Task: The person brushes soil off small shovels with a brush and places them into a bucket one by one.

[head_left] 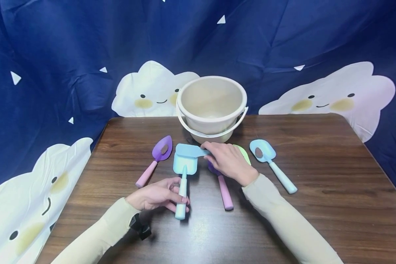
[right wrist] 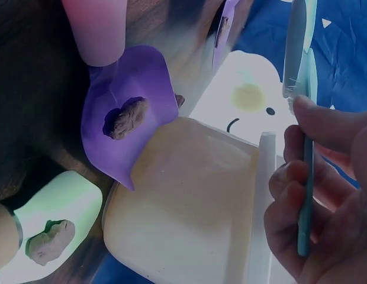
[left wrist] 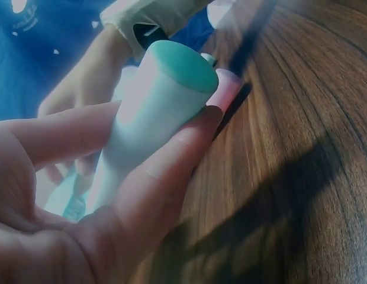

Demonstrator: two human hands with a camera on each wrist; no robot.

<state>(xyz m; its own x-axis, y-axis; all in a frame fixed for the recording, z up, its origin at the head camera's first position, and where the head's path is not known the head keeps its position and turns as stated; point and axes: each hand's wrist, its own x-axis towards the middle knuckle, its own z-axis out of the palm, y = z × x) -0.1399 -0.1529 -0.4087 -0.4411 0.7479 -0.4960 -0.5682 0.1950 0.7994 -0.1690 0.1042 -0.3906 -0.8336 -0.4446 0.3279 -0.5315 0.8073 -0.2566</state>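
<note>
Now we are gripping a pale-blue shovel (head_left: pixel 183 187) by its handle in our left hand (head_left: pixel 158 195), while our right hand (head_left: pixel 229 160) is pinching a flat blue tool (head_left: pixel 187 150) over the shovel's blade, near the bucket (head_left: pixel 212 126).

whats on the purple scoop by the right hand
A brown lump lies on the purple scoop, visible in the right wrist view. In the head view, the right hand hides the lump and part of the scoop. Whatever is beneath the scoop is covered.
</note>
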